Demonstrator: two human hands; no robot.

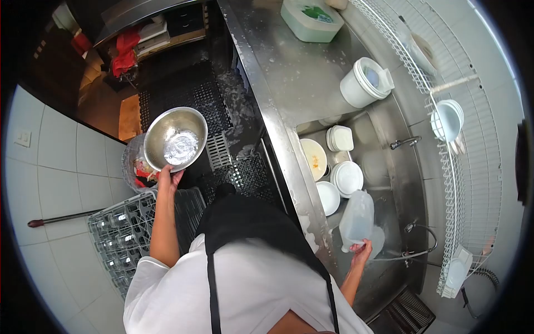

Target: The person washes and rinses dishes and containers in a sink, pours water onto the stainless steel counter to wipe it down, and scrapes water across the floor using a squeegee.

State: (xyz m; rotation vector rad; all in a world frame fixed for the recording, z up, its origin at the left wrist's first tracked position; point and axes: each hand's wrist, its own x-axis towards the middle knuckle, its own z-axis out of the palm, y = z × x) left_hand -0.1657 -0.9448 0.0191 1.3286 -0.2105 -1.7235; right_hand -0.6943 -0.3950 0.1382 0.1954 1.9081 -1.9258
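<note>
My left hand (168, 177) grips the rim of a round stainless steel bowl (177, 136), tilted so its shiny inside shows. Just beneath the bowl's left side is a bin with a clear liner (129, 175), holding red and pale scraps. Over the sink (384, 195), my right hand (360, 251) has its fingers closed on the near end of a translucent plastic container (357, 217). Close to that container are a white plate (328, 198), a stack of round white dishes (348, 178) and a cream bowl with orange residue (314, 158).
Square white dishes (340, 138) stand in the sink. A white bucket (359, 86) and a green-tinted tub (312, 21) sit on the steel counter (278, 67). A glass rack (119, 236) is at left. A faucet (409, 142) and wire shelf (473, 161) line the right wall.
</note>
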